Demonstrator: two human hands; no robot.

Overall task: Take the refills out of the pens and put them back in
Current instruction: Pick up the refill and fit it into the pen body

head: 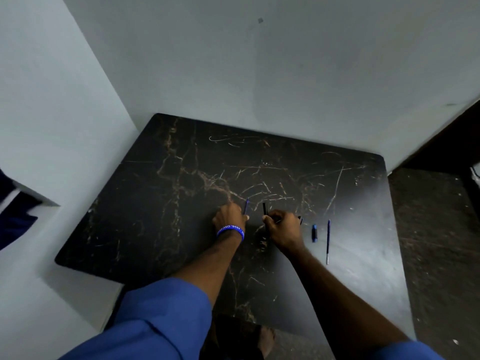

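Note:
My left hand [230,216], with a blue wristband, grips a thin blue pen part [246,206] that points away from me. Close beside it, my right hand [281,226] holds a black pen barrel [264,209] upright, and another dark piece pokes out at its right side. The image is too dark and small to tell which piece is a refill. On the black marble-patterned table [181,190], right of my right hand, lie a short blue pen cap [314,233] and a long thin blue refill [328,241].
The table sits in a corner between pale walls at the left and back. A dark floor lies to the right of the table edge. My bare foot [266,339] shows below the near edge.

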